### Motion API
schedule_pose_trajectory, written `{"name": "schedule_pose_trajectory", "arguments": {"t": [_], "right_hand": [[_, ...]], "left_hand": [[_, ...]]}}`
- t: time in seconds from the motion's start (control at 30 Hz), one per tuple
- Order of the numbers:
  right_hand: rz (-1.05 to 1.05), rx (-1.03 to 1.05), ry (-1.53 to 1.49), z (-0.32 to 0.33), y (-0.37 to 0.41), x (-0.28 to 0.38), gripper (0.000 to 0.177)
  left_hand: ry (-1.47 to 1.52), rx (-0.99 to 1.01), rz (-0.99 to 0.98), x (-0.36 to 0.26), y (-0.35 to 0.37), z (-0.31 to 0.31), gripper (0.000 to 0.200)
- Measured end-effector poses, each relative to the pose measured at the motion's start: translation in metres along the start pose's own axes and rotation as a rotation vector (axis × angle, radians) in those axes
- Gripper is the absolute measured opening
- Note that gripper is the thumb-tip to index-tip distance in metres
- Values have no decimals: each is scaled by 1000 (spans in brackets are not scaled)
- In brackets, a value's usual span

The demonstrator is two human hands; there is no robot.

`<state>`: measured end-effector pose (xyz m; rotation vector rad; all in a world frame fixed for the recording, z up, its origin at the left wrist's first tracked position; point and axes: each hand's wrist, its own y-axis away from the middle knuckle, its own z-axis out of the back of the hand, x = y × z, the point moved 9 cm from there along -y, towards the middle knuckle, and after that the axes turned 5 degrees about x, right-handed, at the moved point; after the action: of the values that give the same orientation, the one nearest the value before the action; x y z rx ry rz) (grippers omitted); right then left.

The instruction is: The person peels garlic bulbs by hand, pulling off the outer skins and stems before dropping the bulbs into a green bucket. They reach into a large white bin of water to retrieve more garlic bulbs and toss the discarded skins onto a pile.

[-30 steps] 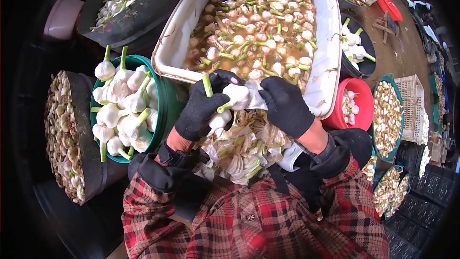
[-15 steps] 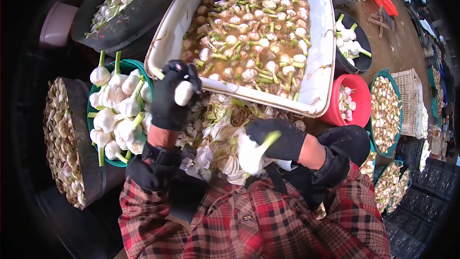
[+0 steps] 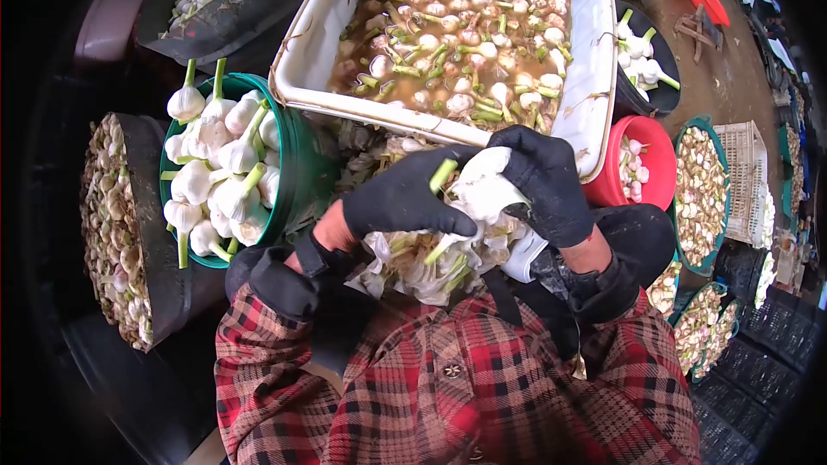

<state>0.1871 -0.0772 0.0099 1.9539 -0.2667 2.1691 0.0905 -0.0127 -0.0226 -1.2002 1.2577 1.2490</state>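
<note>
Pretty crammed room, brown floor (image 3: 732,86) showing off right. Left hand (image 3: 401,194) is half-curled round a garlic bulb (image 3: 482,194), right hand (image 3: 549,181) has its fingers bunched on it too, just off the white tub (image 3: 379,112)'s near edge. Peelings (image 3: 401,271) heap below; full green bucket (image 3: 306,164) by the tub's near-left corner.

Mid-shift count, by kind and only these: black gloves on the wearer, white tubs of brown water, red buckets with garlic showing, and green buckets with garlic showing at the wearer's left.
Black gloves, on left hand and right hand: 2
White tub: 1
Red bucket: 1
Green bucket: 1
Total: 5
</note>
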Motion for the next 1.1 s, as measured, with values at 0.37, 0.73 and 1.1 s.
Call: {"name": "schedule_pose_trajectory", "arguments": {"t": [0.37,0.73,1.1], "right_hand": [[40,368,-184,-32,32,16,22],[181,-24,647,-43,4,15,78],[256,-205,844,78,35,35,55]], "left_hand": [[-420,-438,-43,12,10,32,36],[866,-237,64,17,8,-11,52],[401,17,110,19,3,-30,85]]}}
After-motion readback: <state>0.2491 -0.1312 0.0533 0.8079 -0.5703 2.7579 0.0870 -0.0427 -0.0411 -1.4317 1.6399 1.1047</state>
